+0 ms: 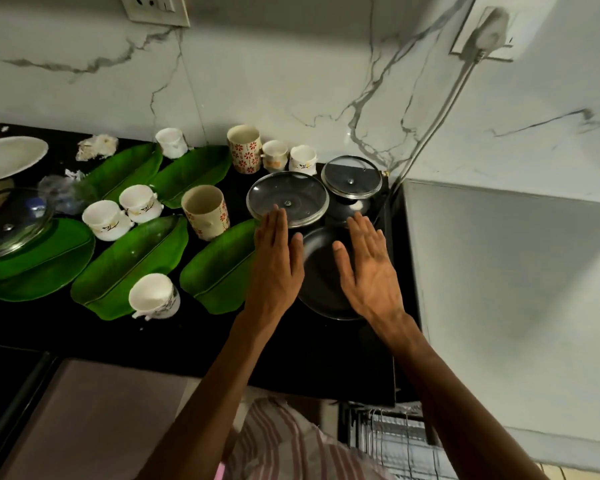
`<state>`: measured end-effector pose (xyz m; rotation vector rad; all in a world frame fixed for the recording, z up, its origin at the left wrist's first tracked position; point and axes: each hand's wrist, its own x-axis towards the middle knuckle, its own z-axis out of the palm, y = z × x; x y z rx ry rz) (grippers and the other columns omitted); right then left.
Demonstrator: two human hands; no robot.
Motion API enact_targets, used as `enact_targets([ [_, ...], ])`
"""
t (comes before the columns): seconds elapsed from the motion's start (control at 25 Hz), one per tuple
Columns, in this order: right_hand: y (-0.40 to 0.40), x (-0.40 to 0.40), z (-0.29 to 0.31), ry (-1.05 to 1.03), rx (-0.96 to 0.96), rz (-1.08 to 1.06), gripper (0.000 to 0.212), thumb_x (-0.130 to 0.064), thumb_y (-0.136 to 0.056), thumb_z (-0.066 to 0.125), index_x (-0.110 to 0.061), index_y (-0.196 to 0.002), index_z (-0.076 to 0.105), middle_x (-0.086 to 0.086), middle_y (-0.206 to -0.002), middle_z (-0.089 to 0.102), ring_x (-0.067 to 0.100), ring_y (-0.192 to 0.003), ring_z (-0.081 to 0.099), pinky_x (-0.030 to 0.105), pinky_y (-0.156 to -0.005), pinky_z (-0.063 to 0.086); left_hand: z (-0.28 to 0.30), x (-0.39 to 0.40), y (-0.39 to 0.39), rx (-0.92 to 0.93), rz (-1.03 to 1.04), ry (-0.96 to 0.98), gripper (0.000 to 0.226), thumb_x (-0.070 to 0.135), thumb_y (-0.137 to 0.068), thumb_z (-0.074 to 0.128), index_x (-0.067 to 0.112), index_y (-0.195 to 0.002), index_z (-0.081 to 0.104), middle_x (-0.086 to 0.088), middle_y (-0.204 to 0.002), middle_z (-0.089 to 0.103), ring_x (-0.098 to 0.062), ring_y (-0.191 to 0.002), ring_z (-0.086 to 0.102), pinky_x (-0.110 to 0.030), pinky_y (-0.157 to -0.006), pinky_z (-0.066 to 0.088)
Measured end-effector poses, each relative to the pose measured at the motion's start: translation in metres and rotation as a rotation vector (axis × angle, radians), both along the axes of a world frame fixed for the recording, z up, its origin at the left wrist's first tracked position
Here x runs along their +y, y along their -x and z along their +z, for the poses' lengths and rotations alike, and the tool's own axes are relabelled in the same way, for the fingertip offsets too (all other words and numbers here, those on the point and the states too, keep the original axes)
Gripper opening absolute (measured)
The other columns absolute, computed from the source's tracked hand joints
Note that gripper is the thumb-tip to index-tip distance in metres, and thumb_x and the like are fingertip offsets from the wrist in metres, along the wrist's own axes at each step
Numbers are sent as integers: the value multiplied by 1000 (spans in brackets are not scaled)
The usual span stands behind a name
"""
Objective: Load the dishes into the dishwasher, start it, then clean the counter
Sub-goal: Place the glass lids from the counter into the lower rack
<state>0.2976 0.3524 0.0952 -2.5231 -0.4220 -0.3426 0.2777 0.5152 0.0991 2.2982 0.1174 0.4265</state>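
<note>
Both forearms reach forward from the striped garment (284,441). Black counter (187,341) carries everything, and a wire rack (392,441) shows below its edge, probably the dishwasher. Between the two hands lies a dark round pan (321,271). Beyond the left fingertips sits a glass lid (288,197); beyond the right fingertips, a smaller glass lid (351,180). Green leaf plates (132,268) and white cups (106,220) wait to the left. Left hand (274,258) and right hand (369,268) hover flat, fingers straight and close together, holding nothing. I judge loading is only beginning; next, both hands must close on the pan rim.
</note>
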Motion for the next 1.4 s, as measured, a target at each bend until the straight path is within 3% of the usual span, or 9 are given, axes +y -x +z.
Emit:
enact_targets([
  [0.12, -33, 15, -5, 23, -33, -30, 59, -43, -103, 33, -6, -149, 33, 10, -158, 28, 18, -149, 17, 37, -122, 11, -4, 21, -32, 0, 17, -28, 63, 42, -100, 26, 4, -150, 21, -13, -158, 20, -16, -146, 9, -33, -120, 8],
  [0.28, -74, 22, -16, 18, 54, -76, 58, -42, -103, 38, -4, -147, 36, 13, -154, 36, 23, -146, 27, 42, -120, 23, -15, 51, -63, 150, 66, 16, 60, 37, -103, 34, 5, -151, 18, -14, -158, 19, -25, -148, 14, -38, -120, 15],
  [0.44, -117, 28, -19, -122, 193, -239, 44, -38, -99, 48, -1, -123, 54, 18, -108, 69, 35, -102, 64, 35, -84, 49, -24, 67, -83, 277, 158, 123, 63, 38, -101, 42, 5, -151, 21, -17, -156, 26, -28, -144, 26, -37, -116, 27],
  [0.56, -159, 28, -22, -436, 513, -478, 36, -38, -94, 55, -4, -88, 65, 13, -85, 72, 33, -78, 71, 38, -85, 55, -32, 68, -94, 288, 223, 198, 64, 34, -97, 53, 6, -149, 28, -16, -152, 34, -28, -140, 35, -38, -113, 33],
  [0.68, -189, 28, -31, -1000, 802, -535, 31, -31, -94, 58, -3, -106, 63, 19, -96, 69, 30, -72, 71, 34, -73, 60, -38, 66, -99, 290, 169, 258, 71, 36, -91, 61, 10, -149, 29, -13, -154, 31, -27, -142, 31, -40, -115, 31],
  [0.76, -205, 27, -39, -1209, 851, -559, 37, -24, -94, 58, 2, -121, 55, 24, -103, 66, 29, -73, 69, 28, -59, 59, -44, 64, -103, 333, 65, 164, 77, 42, -87, 65, 13, -149, 29, -12, -160, 15, -27, -148, 10, -43, -119, 19],
  [0.92, -230, 29, -47, -1365, 876, -588, 30, -7, -95, 52, 3, -123, 54, 18, -94, 68, 25, -71, 69, 27, -56, 59, -50, 65, -115, 326, -147, -170, 77, 41, -82, 71, 21, -147, 34, -7, -162, -7, -25, -146, -16, -39, -116, -6],
  [1.12, -245, 21, -54, -1403, 876, -597, 34, 5, -89, 56, 2, -123, 56, 16, -98, 72, 24, -76, 72, 29, -53, 57, -57, 67, -138, 294, -284, -522, 71, 28, -89, 63, 18, -150, 27, -10, -162, 0, -26, -148, -12, -40, -114, -15],
  [1.4, -231, 12, -24, -1589, 774, -535, 37, 12, -91, 49, 8, -127, 51, 21, -104, 67, 30, -87, 70, 36, -57, 61, -63, 65, -149, 152, -422, -656, 59, 6, -90, 55, 10, -146, 36, -14, -156, 27, -31, -147, 14, -39, -118, 2],
])
